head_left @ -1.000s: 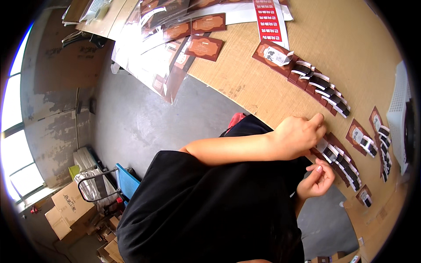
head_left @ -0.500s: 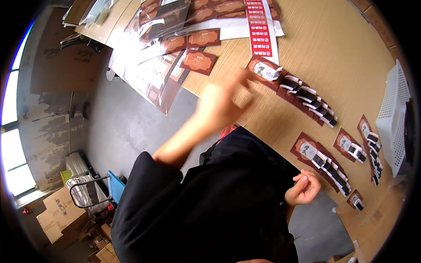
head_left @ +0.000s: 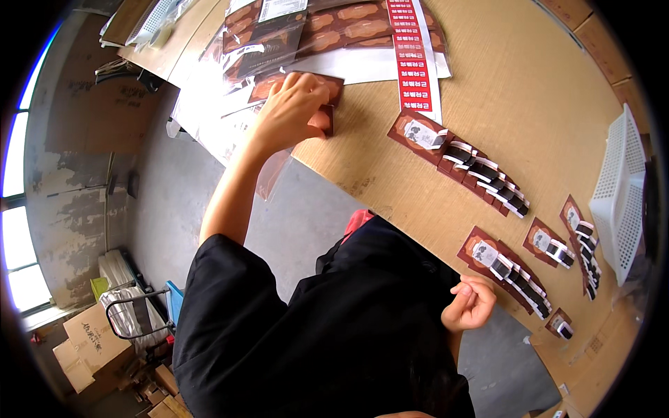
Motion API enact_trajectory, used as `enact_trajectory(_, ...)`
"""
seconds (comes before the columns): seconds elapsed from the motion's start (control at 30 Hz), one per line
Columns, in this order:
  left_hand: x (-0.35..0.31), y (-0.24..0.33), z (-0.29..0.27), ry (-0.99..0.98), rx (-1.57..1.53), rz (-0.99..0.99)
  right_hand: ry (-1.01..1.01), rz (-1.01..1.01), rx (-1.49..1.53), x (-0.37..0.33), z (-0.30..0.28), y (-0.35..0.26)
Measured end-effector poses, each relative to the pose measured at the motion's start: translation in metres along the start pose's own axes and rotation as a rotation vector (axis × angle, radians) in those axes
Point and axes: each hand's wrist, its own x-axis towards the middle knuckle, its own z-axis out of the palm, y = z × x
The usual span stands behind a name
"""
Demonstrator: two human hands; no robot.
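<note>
My left hand (head_left: 287,115) reaches to the far left part of the table, its fingers bent down round a small brown card (head_left: 329,111) beside a brown card strip (head_left: 336,88). The fingertips are partly hidden. My right hand (head_left: 470,304) is held at the table's near edge with its fingers curled in; whatever it may hold does not show. Nearest to it lies a row of overlapping brown cards (head_left: 475,242) with black-and-white pieces on them. A longer row of such cards (head_left: 411,139) lies farther off, below a red-and-white sticker strip (head_left: 414,73).
Clear plastic sleeves with brown printed sheets (head_left: 334,31) cover the far left of the wooden table (head_left: 502,83). More card groups (head_left: 549,242) lie at the right, by a white perforated basket (head_left: 617,195). A blue trolley (head_left: 174,304) and cardboard boxes (head_left: 97,338) stand on the floor.
My left hand has swung left and away from beside the long card row onto the brown card. My right hand stays curled in nearly the same place.
</note>
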Motion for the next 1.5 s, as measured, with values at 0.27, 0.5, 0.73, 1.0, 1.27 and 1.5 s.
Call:
enact_trajectory(0.27, -0.002, 0.004, -0.004, 0.046, -0.294, 0.041, -0.128, 0.006, 0.036, 0.009, 0.011, -0.005)
enact_trajectory(0.5, -0.003, 0.000, 0.004, 0.207, -0.467, 0.200, -0.252, -0.026, 0.055, 0.022, 0.027, -0.007)
enact_trajectory(0.73, -0.007, -0.004, 0.015, 0.247, -0.398, 0.058, -0.460, -0.011, 0.089, 0.038, 0.063, -0.017)
enact_trajectory(1.0, -0.040, -0.067, 0.029, 0.489, -0.078, -0.208, -0.782, -0.130, -0.052, 0.075, 0.136, -0.044)
enact_trajectory(1.27, -0.033, -0.081, 0.024, 0.241, -0.023, -0.560, -0.713, -0.282, -0.416, 0.119, 0.268, -0.016)
enact_trajectory(1.5, -0.033, -0.109, 0.034, 0.375, -0.537, -0.720, -0.656, -0.406, -0.390, 0.116, 0.274, -0.009)
